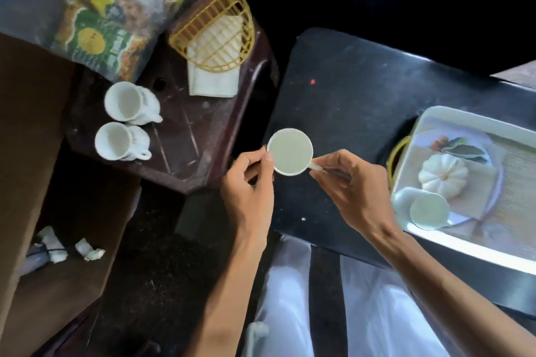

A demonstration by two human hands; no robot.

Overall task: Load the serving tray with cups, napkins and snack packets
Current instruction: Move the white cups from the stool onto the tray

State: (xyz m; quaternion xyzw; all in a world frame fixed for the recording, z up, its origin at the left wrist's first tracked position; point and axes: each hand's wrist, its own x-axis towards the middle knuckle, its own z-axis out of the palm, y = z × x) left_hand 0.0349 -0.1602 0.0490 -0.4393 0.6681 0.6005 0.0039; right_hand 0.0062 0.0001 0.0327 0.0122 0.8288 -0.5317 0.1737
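Note:
A white cup (pixel 289 151) is held upright between both hands over the left edge of the black table (pixel 348 95). My left hand (pixel 249 182) pinches its rim; my right hand (pixel 345 180) grips its handle. The serving tray (pixel 452 243), white-rimmed with a pumpkin picture, lies at the right with one cup (pixel 429 210) on it. Two more white cups (pixel 127 101) (pixel 116 140) stand on the dark stool (pixel 203 139). White napkins (pixel 213 78) sit under a yellow wire holder (pixel 214 35). Snack packets (pixel 95 17) fill a clear bag at top left.
A brown cabinet side (pixel 26 153) runs down the left, with crumpled white scraps (pixel 63 246) on the floor beside it. My light trousers (pixel 362 298) show under the table's near edge. A dark gap separates stool and table.

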